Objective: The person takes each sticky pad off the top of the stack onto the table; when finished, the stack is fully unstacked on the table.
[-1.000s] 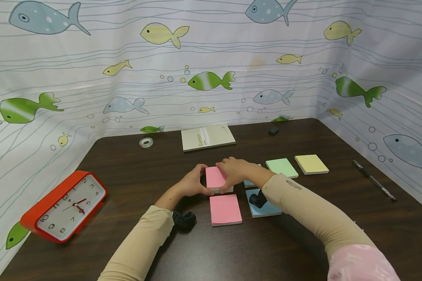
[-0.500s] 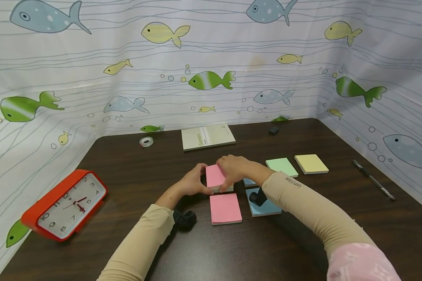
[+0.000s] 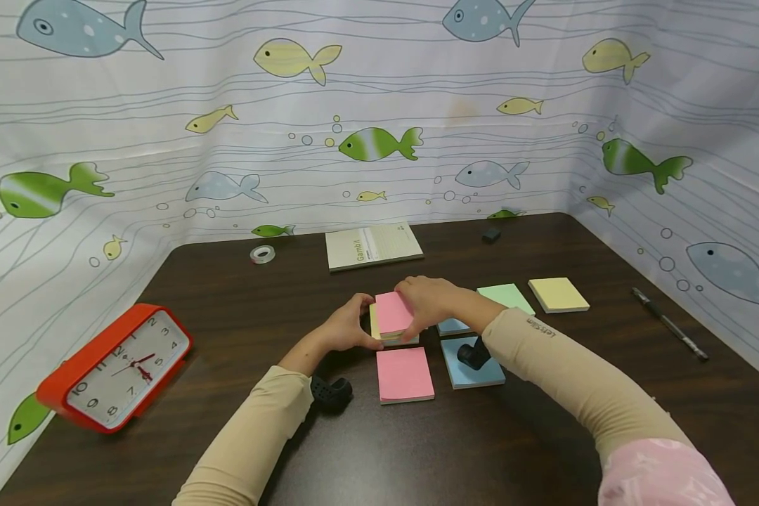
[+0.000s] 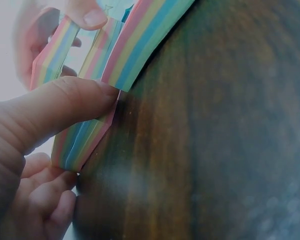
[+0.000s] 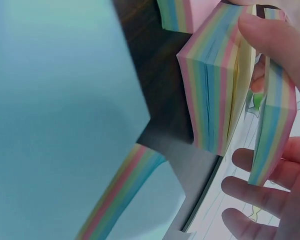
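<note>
In the head view, my right hand [image 3: 431, 303] pinches a pink-topped sticky note pad [image 3: 392, 312] between thumb and fingers. Just below it sits a stack of sticky note pads [image 5: 206, 100] with a yellow top, which my left hand [image 3: 344, 327] grips at its left side. A gap parts the lifted pad from the stack in the right wrist view. The left wrist view has my left thumb [image 4: 70, 102] against the stack's striped edge. Directly in front lies another pink pad [image 3: 405, 376]. Two blue pads lie to the right, the nearer blue pad [image 3: 462, 376] partly under my right wrist.
Further right lie a green pad [image 3: 506, 298] and a yellow pad [image 3: 558, 294]. A pen [image 3: 669, 325] rests near the right edge. At the back are a tape roll [image 3: 262, 254], a notebook [image 3: 374, 246] and a small black block [image 3: 490, 235]. A red clock [image 3: 129, 369] stands left.
My right hand has lifted the pink-topped pad off the stack and shifted it slightly right, baring a yellow top beneath. The left hand has stayed on the stack.
</note>
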`<state>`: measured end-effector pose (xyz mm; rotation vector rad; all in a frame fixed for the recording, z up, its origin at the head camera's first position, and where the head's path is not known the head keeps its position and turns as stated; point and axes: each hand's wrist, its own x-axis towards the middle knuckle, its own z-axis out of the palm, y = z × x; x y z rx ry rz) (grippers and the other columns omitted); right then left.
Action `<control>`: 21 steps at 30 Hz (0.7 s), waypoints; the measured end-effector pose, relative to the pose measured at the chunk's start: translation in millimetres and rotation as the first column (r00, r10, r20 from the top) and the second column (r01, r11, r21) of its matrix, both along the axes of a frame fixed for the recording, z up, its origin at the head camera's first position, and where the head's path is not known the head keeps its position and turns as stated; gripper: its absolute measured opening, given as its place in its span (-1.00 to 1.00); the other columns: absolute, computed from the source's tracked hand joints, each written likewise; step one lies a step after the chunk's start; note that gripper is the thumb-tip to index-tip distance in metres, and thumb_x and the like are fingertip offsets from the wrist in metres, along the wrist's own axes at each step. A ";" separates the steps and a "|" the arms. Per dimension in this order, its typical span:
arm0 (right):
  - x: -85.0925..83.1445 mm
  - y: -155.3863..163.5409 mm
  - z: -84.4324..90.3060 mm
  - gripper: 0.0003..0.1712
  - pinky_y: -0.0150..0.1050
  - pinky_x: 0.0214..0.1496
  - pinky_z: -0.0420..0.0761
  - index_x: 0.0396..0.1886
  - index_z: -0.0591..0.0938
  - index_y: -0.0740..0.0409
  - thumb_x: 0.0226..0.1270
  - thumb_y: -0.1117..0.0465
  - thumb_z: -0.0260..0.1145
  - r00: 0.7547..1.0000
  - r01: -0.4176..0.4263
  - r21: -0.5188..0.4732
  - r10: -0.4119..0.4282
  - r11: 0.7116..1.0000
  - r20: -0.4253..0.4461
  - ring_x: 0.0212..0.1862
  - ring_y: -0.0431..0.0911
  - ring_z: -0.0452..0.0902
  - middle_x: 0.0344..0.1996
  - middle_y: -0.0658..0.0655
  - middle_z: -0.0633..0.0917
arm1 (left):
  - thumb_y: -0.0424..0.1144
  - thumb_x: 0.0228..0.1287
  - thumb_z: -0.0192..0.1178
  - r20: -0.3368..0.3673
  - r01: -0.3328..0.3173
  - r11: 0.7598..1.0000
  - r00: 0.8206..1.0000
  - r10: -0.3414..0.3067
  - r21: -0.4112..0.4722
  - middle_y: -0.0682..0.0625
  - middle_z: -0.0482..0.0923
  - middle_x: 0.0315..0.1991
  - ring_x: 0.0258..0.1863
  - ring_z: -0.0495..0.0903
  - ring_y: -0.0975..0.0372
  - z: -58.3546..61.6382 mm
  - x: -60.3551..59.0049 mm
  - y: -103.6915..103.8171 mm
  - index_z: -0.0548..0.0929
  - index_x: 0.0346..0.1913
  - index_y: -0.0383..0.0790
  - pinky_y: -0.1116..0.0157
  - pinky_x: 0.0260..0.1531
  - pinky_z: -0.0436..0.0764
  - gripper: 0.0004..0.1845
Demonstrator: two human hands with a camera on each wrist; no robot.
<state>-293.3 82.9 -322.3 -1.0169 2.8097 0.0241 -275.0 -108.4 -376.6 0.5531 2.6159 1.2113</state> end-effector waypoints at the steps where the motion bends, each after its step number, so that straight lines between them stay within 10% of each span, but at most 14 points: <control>1: -0.3 1.1 -0.5 0.02 -0.22 -0.23 0.44 0.11 0.33 0.19 -0.33 -0.32 0.36 1.000 -0.002 -0.004 0.002 1.000 -0.002 -0.17 -0.11 0.34 -0.13 0.06 0.44 | -0.28 -0.35 0.48 0.001 0.000 1.000 1.000 0.000 0.000 -0.20 0.22 0.15 0.14 0.25 0.08 0.0 0.0 0.0 0.16 0.13 -0.36 0.17 0.05 0.25 -0.08; 21: 3.5 25.0 -4.0 0.00 -0.14 -0.18 0.44 0.10 0.35 0.19 -0.36 -0.28 0.38 0.999 0.050 -0.091 -0.048 0.995 0.022 -0.14 -0.10 0.35 -0.12 0.07 0.46 | -0.26 -0.36 0.48 0.004 -0.024 0.999 1.000 0.024 -0.035 -0.20 0.23 0.14 0.14 0.25 0.07 -0.6 -0.4 1.2 0.17 0.13 -0.33 0.16 0.05 0.24 -0.08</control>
